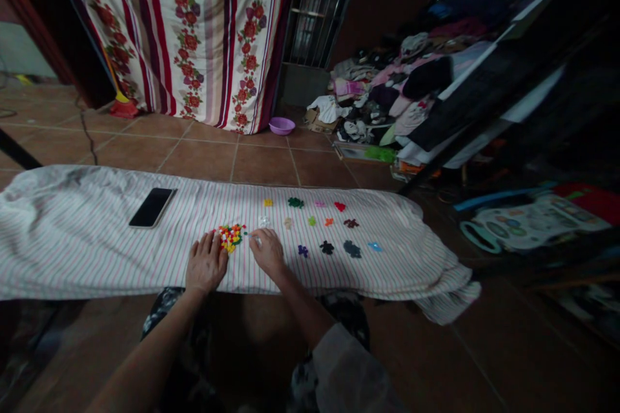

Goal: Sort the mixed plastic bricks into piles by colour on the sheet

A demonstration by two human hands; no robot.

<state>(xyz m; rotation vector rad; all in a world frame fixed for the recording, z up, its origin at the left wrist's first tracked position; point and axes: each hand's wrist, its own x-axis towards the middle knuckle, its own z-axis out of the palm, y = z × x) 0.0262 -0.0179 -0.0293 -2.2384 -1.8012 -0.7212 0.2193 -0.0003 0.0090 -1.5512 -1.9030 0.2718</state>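
A mixed heap of small red, yellow, white, orange and green pieces lies on the striped cloth. My left hand rests flat at the heap's left edge, fingers stretched out. On the other side, my right hand has thumb and fingers closed in a pinch; what they hold, if anything, is too small to make out. One dark green piece sits just left of those fingertips. Sorted by colour, several little piles spread to the right, among them white, dark green, purple, black and grey.
A phone lies on the cloth at the left. Beyond the cloth-covered surface are a flowered curtain, a purple basin and a broom on the tiled floor. Heaped clothes fill the back right.
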